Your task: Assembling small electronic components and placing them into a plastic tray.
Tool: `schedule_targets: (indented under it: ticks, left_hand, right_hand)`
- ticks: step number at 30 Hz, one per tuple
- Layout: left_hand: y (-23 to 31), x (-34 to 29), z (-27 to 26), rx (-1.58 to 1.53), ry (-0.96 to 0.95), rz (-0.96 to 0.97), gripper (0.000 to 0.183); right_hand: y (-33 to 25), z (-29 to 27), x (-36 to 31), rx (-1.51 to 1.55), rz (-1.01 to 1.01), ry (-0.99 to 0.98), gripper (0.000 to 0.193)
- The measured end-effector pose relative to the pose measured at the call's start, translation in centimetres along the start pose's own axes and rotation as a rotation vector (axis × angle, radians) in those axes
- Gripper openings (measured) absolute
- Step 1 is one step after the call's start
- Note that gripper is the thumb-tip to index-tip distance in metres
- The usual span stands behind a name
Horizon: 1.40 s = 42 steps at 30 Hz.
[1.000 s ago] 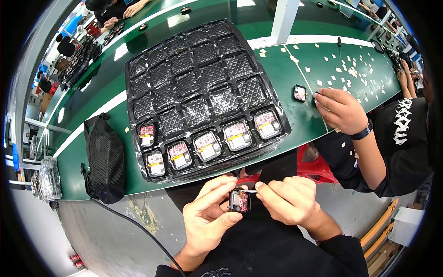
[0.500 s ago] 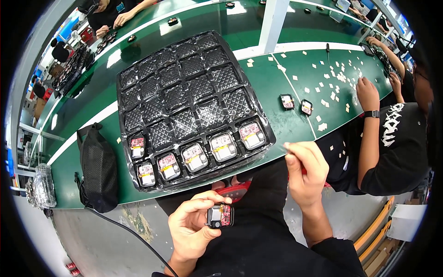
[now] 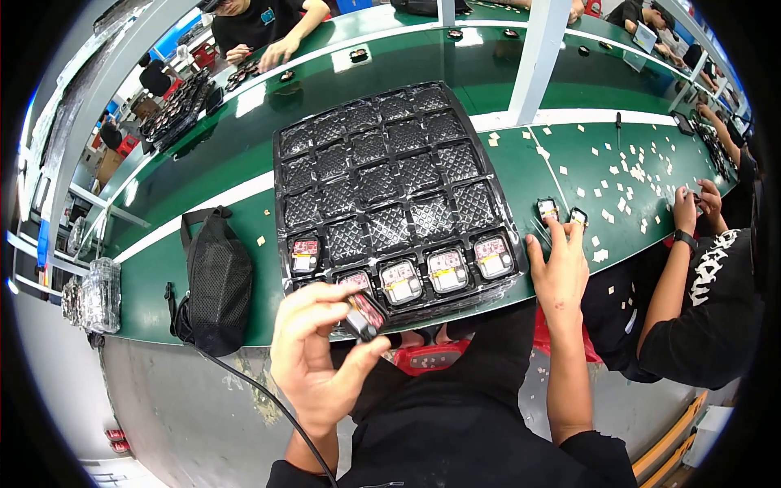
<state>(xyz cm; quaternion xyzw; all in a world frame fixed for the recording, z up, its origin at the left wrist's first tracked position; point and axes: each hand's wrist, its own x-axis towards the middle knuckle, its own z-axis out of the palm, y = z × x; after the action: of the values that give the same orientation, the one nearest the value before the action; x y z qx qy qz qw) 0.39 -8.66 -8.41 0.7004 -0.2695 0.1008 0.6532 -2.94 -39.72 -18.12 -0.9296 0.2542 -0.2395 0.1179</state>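
Observation:
My left hand [image 3: 321,358] holds a small dark square part [image 3: 360,317] with a pink label, raised just below the near edge of a black moulded tray [image 3: 382,175]. The tray's front row holds several similar labelled parts [image 3: 446,270]; its other pockets look bare. My right hand [image 3: 560,268] reaches out flat on the green bench beside the tray's right corner, fingertips next to two small parts [image 3: 561,213] lying on the bench. It holds nothing that I can see.
A black mesh bag [image 3: 215,281] with a cable sits left of the tray. Small pale scraps [image 3: 626,175] litter the green bench [image 3: 203,187] on the right. A neighbour in black [image 3: 700,268] works at the right; a white post [image 3: 537,57] rises behind the tray.
My hands have parted. The right hand let go of the part and moved right onto the bench near two loose parts. The left hand keeps the part and has lifted toward the tray.

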Motion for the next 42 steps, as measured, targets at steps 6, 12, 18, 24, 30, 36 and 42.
schedule_targets:
  ticks: [6, 12, 18, 24, 30, 36, 42]
  left_hand:
    - [-1.1, 4.5, 0.0, 0.711, 0.042, -0.002, 0.025]
    - [-2.2, 4.1, 0.2, 0.959, -0.058, 0.141, 0.028]
    - [-1.0, 3.7, 0.8, 0.997, -0.059, 0.143, 0.042]
    - [1.0, 0.4, 1.4, 0.311, -0.143, 0.195, 0.042]
    - [0.5, -2.6, 5.2, -0.42, -0.303, -0.26, 0.073]
    - [-0.9, -4.6, 5.2, -0.757, -0.186, -0.403, 0.062]
    - [-1.1, -4.9, 5.0, -0.84, -0.059, -0.425, 0.062]
  right_hand:
    - [-0.1, -0.4, -0.7, 0.045, 0.009, 0.038, 0.029]
    - [0.7, -0.7, -1.1, 0.128, 0.008, 0.015, 0.023]
    - [1.6, -1.5, -1.4, 0.252, -0.107, 0.125, 0.023]
    - [-1.8, -6.9, -4.7, 0.862, -0.184, 0.117, 0.04]
    - [-6.1, -9.4, -5.6, 1.103, -0.423, -0.274, 0.049]
    - [-6.4, -9.5, -6.6, 1.11, -0.399, -0.377, 0.073]
    - [-6.6, -8.7, -7.4, 0.769, -0.486, -0.205, 0.044]
